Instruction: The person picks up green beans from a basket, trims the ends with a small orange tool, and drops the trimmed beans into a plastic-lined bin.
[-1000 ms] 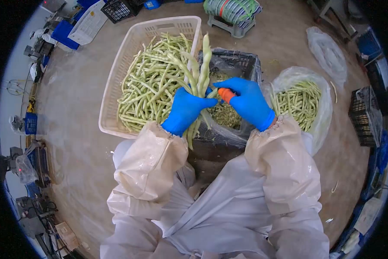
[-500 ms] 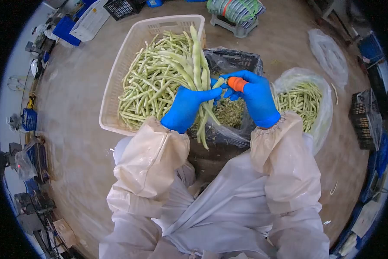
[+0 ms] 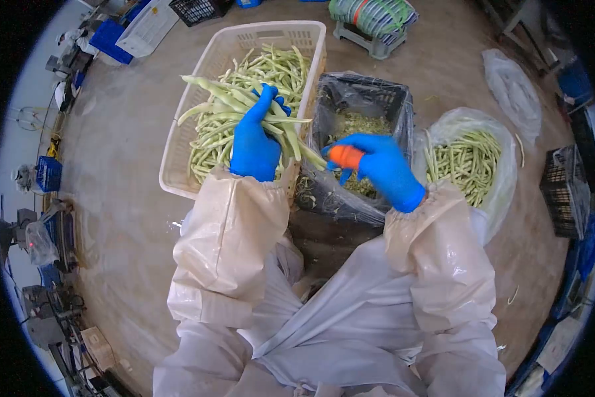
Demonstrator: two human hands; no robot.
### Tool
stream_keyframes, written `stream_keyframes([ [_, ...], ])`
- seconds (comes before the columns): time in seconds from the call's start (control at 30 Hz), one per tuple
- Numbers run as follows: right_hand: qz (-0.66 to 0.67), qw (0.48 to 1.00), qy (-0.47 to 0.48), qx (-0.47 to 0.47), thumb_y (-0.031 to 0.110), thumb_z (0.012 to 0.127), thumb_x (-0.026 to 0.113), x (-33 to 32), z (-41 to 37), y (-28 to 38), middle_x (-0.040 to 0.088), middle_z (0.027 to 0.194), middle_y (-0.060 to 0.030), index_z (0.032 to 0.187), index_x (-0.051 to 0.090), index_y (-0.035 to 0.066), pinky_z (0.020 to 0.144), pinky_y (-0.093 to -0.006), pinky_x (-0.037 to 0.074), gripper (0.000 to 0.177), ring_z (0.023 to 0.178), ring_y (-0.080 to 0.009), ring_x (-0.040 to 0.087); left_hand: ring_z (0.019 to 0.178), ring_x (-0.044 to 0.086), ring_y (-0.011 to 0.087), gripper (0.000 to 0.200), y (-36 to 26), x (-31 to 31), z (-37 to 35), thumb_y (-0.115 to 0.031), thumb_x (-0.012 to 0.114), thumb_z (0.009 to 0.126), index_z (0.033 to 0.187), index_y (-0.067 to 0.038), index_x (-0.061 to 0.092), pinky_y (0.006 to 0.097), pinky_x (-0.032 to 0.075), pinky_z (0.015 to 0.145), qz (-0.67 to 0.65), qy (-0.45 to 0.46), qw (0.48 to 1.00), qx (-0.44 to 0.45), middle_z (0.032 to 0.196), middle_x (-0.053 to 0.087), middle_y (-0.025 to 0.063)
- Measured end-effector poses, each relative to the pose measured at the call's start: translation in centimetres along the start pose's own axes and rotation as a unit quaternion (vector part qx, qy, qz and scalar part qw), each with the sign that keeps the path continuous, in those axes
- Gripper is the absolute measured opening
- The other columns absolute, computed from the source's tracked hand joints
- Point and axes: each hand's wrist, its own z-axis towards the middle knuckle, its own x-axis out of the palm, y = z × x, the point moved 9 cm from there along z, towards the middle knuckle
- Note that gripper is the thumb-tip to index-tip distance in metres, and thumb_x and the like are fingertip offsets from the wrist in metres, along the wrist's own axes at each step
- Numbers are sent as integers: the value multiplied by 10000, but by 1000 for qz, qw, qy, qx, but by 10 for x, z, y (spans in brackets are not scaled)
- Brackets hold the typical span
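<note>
My left hand (image 3: 256,142), in a blue glove, is closed round a bunch of long pale green beans (image 3: 226,99). They fan out to both sides of it, over the plastic crate. My right hand (image 3: 383,165), gloved the same way, has its fingers curled in, with an orange ridged sleeve (image 3: 346,157) on its thumb. One bean (image 3: 314,159) from the bunch slants down to that thumb, its end right at the fingertips. Below this hand stands a dark crate (image 3: 406,109) lined with clear plastic, which holds green trimmings (image 3: 360,124).
The cream crate (image 3: 171,155) at left holds many beans. A clear plastic bag (image 3: 506,185) of beans sits on the right. Beyond it are another plastic bag (image 3: 512,86) and a black crate (image 3: 565,192). A bundle on a low stool (image 3: 370,43) stands at the back.
My left hand has moved up and left with the beans, which swung from upright to lying across the crate. My right hand has come slightly lower and left, away from the left.
</note>
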Motion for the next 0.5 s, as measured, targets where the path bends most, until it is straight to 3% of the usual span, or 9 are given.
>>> stream_keyframes([
  [0.1,62,994,84,46,171,878,579,26,-3,-13,666,897,-75,1023,639,-27,591,-251,469,253,616,-116,573,789,572,170,229,12,-3,1,-137,634,846,1040,-26,581,291,483,712,6,-18,1000,-11,882,591,65],
  [0.33,187,975,61,100,117,861,565,40,-2,-37,668,909,-77,1064,621,-20,530,-219,418,251,606,-97,534,767,578,140,228,13,17,-15,-112,638,835,1034,-7,605,259,460,685,125,0,987,105,863,605,61],
  [0.4,186,977,52,92,107,847,574,28,-1,-29,669,894,-69,1072,618,-14,525,-224,414,260,605,-95,526,762,580,143,221,11,14,-12,-106,649,823,1020,-18,600,270,462,672,74,-18,992,101,858,607,54],
  [0.5,103,990,-78,60,143,831,585,-11,-3,-11,669,848,-66,977,657,-4,552,-244,456,220,614,-126,567,729,580,146,199,9,4,-4,-90,681,791,967,-42,603,274,459,652,58,-24,995,74,814,593,36],
])
